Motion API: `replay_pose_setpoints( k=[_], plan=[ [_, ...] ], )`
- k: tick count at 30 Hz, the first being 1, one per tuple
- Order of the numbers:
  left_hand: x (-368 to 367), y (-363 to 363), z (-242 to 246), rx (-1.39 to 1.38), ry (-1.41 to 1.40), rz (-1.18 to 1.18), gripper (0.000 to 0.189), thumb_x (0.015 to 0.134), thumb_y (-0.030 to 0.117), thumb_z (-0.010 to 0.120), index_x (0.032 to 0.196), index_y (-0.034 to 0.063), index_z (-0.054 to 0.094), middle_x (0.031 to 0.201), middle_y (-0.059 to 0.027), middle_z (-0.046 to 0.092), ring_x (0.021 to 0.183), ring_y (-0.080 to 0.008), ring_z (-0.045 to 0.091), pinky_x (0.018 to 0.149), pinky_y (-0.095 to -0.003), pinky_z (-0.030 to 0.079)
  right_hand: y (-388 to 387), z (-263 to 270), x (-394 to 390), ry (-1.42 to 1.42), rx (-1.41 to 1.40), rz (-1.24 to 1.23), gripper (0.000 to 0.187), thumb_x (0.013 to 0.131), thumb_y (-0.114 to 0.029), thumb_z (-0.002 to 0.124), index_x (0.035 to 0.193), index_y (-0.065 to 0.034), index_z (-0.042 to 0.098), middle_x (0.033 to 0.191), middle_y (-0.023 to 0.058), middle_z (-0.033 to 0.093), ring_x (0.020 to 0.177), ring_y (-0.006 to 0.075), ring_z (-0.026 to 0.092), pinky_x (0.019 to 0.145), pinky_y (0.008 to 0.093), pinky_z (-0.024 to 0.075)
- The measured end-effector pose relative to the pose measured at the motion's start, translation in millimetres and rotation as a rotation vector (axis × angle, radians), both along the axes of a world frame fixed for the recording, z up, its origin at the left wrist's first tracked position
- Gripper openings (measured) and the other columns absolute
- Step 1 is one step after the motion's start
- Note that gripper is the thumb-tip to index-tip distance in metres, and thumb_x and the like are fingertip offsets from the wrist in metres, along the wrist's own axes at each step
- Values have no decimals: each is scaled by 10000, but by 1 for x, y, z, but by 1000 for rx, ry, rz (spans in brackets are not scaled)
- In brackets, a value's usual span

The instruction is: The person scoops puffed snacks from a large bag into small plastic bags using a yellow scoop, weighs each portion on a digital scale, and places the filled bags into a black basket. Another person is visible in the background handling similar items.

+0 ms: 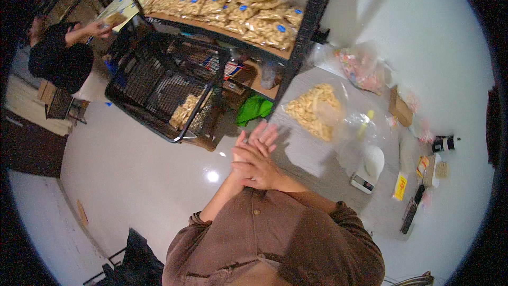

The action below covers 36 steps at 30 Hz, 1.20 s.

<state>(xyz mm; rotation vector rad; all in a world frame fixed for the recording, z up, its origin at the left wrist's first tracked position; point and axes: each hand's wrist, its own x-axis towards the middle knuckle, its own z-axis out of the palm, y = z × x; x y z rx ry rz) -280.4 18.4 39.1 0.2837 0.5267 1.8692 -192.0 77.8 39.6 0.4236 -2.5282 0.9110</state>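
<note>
My left hand (237, 151) and my right hand (258, 163) are pressed together in front of my chest, the right one over the left. Some fingers are spread, and neither hand shows anything in it. To the right of them, on the grey table (297, 149), lies a large clear plastic bag of pale yellow snack pieces (317, 109). Beyond it are crumpled clear plastic bags (363, 125) and a white digital kitchen scale (369, 171). Left of my hands stands a black plastic crate (143, 87) with a bag of snack pieces (186, 111) inside.
Many packed snack bags (238, 12) fill a rack shelf with a dark metal post (305, 28). Below is a green bag (254, 109). On the table's far side lie a cardboard box (400, 107) and a dark-handled tool (412, 208). A co-worker (61, 55) is at the upper left.
</note>
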Motion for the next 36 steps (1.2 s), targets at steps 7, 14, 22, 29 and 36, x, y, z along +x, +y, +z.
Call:
replay_pose_setpoints(
  k=[7, 14, 22, 29, 36],
  plan=[
    [83, 12, 76, -17, 171, -71, 804, 791, 678, 285, 1347, 109, 167, 1406, -154, 172, 1288, -283, 197, 1042, -465, 123, 53, -88, 54, -80, -556, -588, 534, 828, -257, 528, 1289, -129, 291, 1293, 144, 345, 1161, 314, 371, 980, 429, 267],
    [120, 41, 44, 14, 594, -212, 452, 806, 421, 510, 1130, 123, 406, 1398, -188, 212, 1307, -285, 167, 1018, -432, 181, 70, -69, 185, -365, -485, -651, 186, 843, -178, 516, 815, -3, 571, 844, 171, 564, 815, 305, 563, 693, 374, 437],
    [167, 58, 30, -129, 787, -621, 603, 751, 365, 604, 1224, 46, 406, 1347, -151, 319, 1258, -281, 278, 1020, -414, 214, 136, -45, 302, -60, -268, -1088, 166, 726, 13, 587, 884, -36, 588, 838, 84, 489, 687, 193, 539, 637, 288, 453],
    [234, 100, 17, -227, 921, -791, 429, 875, 234, 509, 1236, 43, 378, 1253, -102, 406, 1167, -221, 382, 964, -342, 315, 281, -37, 352, -5, -115, -1304, 144, 719, -5, 605, 860, -24, 581, 843, 110, 564, 706, 192, 569, 601, 280, 472],
    [279, 162, 11, -236, 1033, -739, 403, 845, 223, 563, 1164, 20, 425, 1133, -109, 492, 1070, -200, 458, 896, -334, 376, 354, -69, 301, -266, -12, -1301, 274, 687, -176, 666, 905, -22, 601, 877, 126, 585, 847, 285, 573, 759, 371, 461]
  ],
)
